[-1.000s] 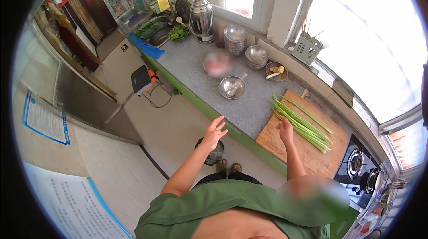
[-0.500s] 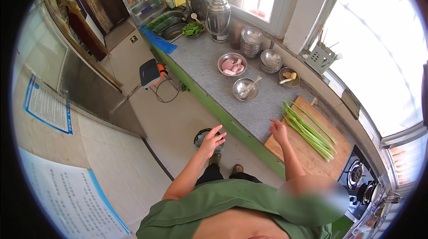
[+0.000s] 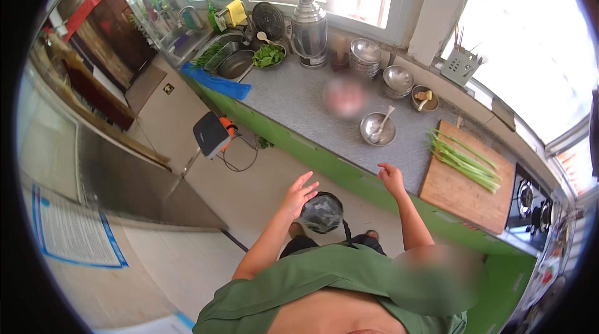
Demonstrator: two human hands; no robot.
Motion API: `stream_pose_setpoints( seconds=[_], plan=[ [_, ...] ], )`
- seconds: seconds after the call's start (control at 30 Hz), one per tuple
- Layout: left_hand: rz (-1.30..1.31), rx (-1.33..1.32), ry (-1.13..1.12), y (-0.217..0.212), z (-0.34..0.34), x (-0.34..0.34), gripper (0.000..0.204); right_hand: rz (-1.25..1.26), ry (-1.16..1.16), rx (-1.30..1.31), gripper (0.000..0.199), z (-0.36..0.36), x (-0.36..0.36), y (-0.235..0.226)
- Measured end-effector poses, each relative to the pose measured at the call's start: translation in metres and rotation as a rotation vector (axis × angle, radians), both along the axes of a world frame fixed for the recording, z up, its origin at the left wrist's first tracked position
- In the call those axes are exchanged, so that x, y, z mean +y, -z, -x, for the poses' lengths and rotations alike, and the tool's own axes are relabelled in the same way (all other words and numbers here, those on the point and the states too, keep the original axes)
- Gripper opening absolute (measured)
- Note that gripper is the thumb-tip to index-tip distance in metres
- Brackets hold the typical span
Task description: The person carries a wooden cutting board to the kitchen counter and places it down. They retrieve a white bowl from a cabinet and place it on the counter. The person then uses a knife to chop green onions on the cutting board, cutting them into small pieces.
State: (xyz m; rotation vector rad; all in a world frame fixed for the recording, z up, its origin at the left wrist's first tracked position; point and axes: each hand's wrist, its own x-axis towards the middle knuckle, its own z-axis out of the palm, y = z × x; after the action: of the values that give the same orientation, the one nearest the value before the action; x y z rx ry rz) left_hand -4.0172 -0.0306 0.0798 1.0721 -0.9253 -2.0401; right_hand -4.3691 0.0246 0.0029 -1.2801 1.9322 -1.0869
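My left hand (image 3: pixel 301 197) is held in the air with its fingers spread and nothing in them. Below and beside it on the floor stands a round black bin (image 3: pixel 322 212) with a clear plastic liner. My right hand (image 3: pixel 391 179) hovers by the counter's front edge, empty, its index finger stretched out and the others loosely bent. To its right is a wooden cutting board (image 3: pixel 437 187) bearing a bunch of green celery stalks (image 3: pixel 465 162). Beyond the hand sits a metal bowl (image 3: pixel 378 129) with a white spoon (image 3: pixel 382 123) in it.
On the grey counter are a blurred pink heap (image 3: pixel 347 96), stacked metal bowls (image 3: pixel 365 54), a bowl of ginger (image 3: pixel 424 97), a metal flask (image 3: pixel 309 31) and leafy greens (image 3: pixel 268 55) near the sink (image 3: pixel 236 64). A gas stove (image 3: pixel 527 200) stands right; a black-and-orange device (image 3: pixel 212 134) sits left.
The view has shifted, so the board and bowls appear farther right and the bin shows more fully. Both hands remain raised and empty. The pink meat's bowl is blurred now.
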Motion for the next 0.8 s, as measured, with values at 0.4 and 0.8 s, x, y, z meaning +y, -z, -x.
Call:
stream_pose_setpoints(
  seconds=[0.4,0.8],
  plan=[
    [0.021,-0.059,0.215,0.007,-0.117,-0.120,0.064,-0.116,0.131,-0.248,0.035,-0.157,-0.042,0.035],
    [-0.004,-0.171,0.241,0.034,-0.141,-0.150,0.063,-0.245,0.055,-0.146,0.052,-0.186,-0.094,0.055]
  ],
)
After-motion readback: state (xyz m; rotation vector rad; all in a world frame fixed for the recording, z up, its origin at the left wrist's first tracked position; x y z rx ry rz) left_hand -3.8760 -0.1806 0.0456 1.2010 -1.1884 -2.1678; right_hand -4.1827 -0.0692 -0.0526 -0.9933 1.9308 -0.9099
